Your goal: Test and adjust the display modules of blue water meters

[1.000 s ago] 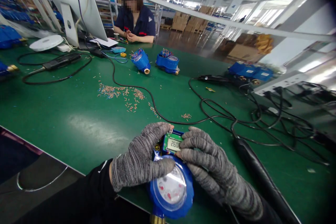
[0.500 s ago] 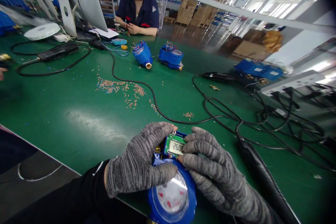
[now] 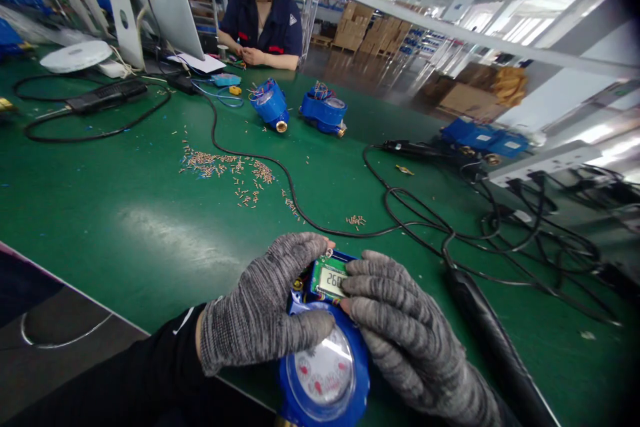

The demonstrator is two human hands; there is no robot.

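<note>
From the head view, the left hand (image 3: 267,310) grips the blue meter (image 3: 325,370) at the worktop's (image 3: 165,240) near edge, thumb over its dial; the right hand (image 3: 407,320) curves against the circuit board (image 3: 330,278), whether pinching I cannot tell. Uneven finger pressure could crack the screen (image 3: 331,280); a loosened grip could tip the meter over the edge.

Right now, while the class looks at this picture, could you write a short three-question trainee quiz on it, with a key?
1. Fill in: the left hand and the right hand wear grey ____.
2. True or false: the small screen is blank.
3. Which thumb lies over the dial of the blue meter: A, left; B, right?

Key: 1, gloves; 2, false, it shows digits; 3, A.
</note>
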